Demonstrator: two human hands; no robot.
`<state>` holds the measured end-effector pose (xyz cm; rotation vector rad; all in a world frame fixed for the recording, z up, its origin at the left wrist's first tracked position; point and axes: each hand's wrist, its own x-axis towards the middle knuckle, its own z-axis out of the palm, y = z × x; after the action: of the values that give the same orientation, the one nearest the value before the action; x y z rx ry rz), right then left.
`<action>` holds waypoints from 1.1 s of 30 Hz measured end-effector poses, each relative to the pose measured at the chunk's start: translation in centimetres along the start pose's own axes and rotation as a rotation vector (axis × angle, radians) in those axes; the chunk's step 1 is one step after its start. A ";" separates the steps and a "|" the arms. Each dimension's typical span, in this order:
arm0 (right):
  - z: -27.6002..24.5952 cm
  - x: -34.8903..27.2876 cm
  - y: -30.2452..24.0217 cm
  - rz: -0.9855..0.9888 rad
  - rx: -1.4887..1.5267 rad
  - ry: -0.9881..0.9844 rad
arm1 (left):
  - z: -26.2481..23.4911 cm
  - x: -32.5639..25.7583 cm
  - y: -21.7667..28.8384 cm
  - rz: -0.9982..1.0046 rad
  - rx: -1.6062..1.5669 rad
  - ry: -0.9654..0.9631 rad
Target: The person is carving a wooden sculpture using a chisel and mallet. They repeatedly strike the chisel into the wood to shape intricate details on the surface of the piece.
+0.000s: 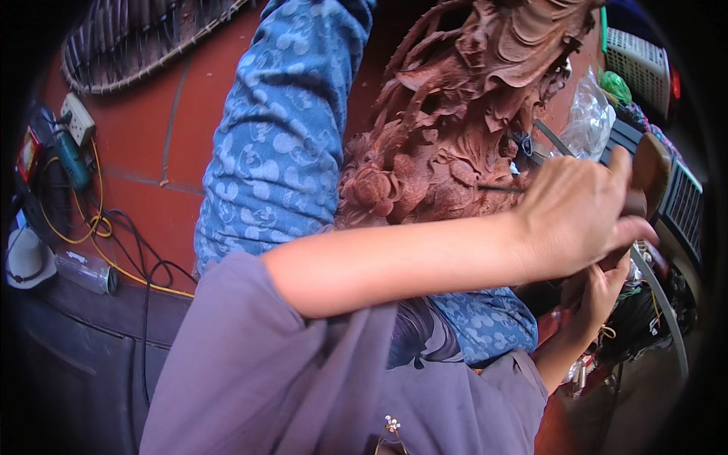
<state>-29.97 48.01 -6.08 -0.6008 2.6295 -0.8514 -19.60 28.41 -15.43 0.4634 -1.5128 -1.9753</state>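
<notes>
A reddish-brown wood carving [455,159], densely cut with flowers, leaves and folds, lies between my legs. My left hand [580,212] reaches across to the right and is closed around a chisel [498,188]. Only the thin dark shaft shows, with its tip against the carved surface; the rest is behind the hand. Beyond my left fingers shows the rounded brown head of what looks like a wooden mallet [652,173]. Just below, my right hand [604,287] is closed, apparently around the mallet's handle, which is mostly hidden by my left hand.
Clear plastic bag [590,114], white basket [637,64] and a dark slatted crate [681,201] crowd the right side. Leftward on the red tiles [144,136] are a power strip [77,119], a green power tool [70,158], tangled cords and a jar [87,271]. A woven tray [144,45] lies far left.
</notes>
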 end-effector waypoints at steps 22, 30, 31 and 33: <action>1.3 -0.3 2.8 0.048 -0.056 -0.177 | -10.0 3.5 -4.0 0.480 0.263 -0.633; 1.4 -0.5 3.2 0.098 -0.037 -0.161 | -11.1 3.3 -1.9 0.390 0.455 -0.651; 1.4 -0.4 3.3 0.076 -0.061 -0.187 | -11.1 3.4 -1.9 0.376 0.453 -0.665; 1.3 -0.3 3.5 0.067 -0.056 -0.192 | -11.3 3.4 -2.1 0.351 0.454 -0.677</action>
<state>-30.15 50.06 -9.17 -0.5744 2.4909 -0.6676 -15.88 18.15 -20.41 -0.3309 -2.2876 -1.5700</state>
